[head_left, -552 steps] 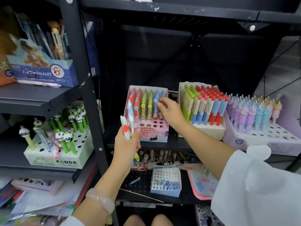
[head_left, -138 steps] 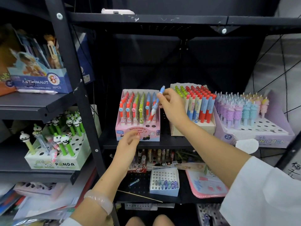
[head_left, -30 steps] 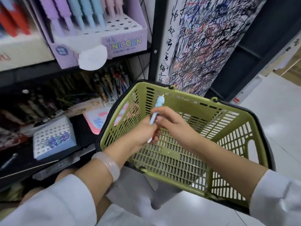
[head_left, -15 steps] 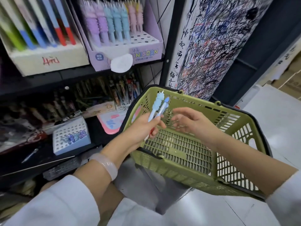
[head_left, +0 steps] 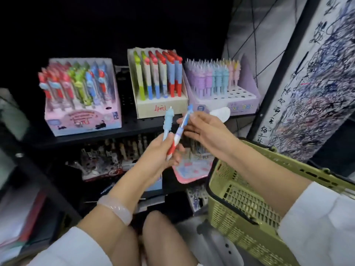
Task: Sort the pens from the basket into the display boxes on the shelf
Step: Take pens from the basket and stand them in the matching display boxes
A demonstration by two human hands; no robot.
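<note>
Left hand (head_left: 159, 152) grips two pens upright in front of the shelf (head_left: 86, 137): a light-blue unicorn pen (head_left: 167, 121) with ridged soft barrel and pointed white tip, and a red-white-blue retractable pen (head_left: 179, 131) (blue cap end up, red grip down). Right hand (head_left: 203, 127) pinches the retractable pen's upper barrel between thumb and fingertips. Green basket (head_left: 240, 198) sits lower right, beneath the right forearm. Three display boxes stand on the shelf behind: pink (head_left: 82, 120), cream (head_left: 161, 106), lilac unicorn box (head_left: 228, 106).

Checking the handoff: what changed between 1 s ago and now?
Both hands rose from the basket toward the shelf. The left hand now grips two pens, the ridged blue pen plus a red-tipped pen; the right hand is pinching that second one's top. Display boxes unchanged.
</note>
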